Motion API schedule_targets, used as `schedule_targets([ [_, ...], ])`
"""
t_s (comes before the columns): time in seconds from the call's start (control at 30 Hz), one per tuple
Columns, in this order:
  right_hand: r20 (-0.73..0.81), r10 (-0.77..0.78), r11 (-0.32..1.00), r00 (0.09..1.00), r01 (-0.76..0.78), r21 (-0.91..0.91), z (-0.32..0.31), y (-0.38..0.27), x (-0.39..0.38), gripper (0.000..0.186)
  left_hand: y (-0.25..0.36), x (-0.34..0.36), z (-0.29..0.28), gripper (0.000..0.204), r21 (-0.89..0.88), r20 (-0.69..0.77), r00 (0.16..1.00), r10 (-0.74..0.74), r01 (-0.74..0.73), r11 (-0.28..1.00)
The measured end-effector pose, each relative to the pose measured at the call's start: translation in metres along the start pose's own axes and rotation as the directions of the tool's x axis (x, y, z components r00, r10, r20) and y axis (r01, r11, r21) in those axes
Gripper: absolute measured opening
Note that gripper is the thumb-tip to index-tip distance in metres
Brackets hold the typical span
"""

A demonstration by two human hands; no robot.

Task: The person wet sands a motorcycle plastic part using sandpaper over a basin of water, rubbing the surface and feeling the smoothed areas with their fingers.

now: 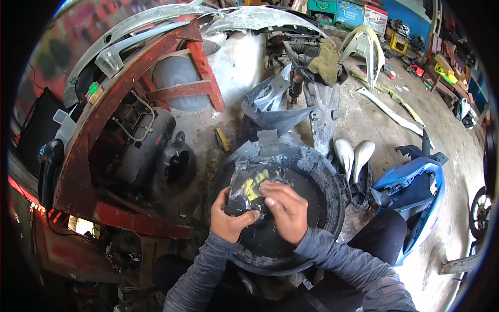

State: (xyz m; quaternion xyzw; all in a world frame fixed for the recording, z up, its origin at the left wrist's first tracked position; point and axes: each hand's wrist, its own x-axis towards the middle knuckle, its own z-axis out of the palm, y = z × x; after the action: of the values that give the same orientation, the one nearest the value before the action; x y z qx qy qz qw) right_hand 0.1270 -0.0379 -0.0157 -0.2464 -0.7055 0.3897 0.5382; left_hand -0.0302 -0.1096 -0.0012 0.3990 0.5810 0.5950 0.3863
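My left hand (228,221) grips the lower left edge of a dark, shiny plastic panel (239,202), its thumb lying across the near side. Yellow patches (251,188) of what looks like filler cover part of the panel's face. Against the panel's right side, by the yellow, my right hand (287,209) presses with its fingers bent and held together. Whatever may be under those fingers is hidden. Both hands are over a wide, round black tub (332,221) with a whitish, scuffed rim.
A red frame bench (78,151) stands at left, with a dark compressor-like tank (150,143) beneath. Grey body panels (278,106) lie beyond the tub. Two pale, rounded pieces (354,153) and a blue fairing (429,192) sit at right. A yellow-handled tool (223,139) lies behind.
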Motion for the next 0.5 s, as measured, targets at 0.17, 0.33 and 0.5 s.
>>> schedule_targets([
  [0.17, -0.014, 0.045, 0.997, 0.999, -0.045, -0.058, -0.004, 0.02, 0.0, 0.017, -0.004, 0.003, 0.001, 0.052, -0.005, 0.007, 1.0, -0.001, 0.001, 1.0],
  [0.33, -0.022, 0.168, 0.984, 0.986, -0.169, -0.062, -0.008, 0.037, 0.015, 0.016, 0.002, 0.003, 0.006, 0.051, -0.02, -0.015, 1.0, -0.001, 0.001, 1.0],
  [0.5, 0.014, -0.011, 1.0, 1.0, 0.011, -0.002, 0.003, 0.014, 0.002, 0.018, -0.001, 0.001, 0.001, 0.05, -0.037, -0.016, 1.0, -0.018, 0.018, 0.999],
])
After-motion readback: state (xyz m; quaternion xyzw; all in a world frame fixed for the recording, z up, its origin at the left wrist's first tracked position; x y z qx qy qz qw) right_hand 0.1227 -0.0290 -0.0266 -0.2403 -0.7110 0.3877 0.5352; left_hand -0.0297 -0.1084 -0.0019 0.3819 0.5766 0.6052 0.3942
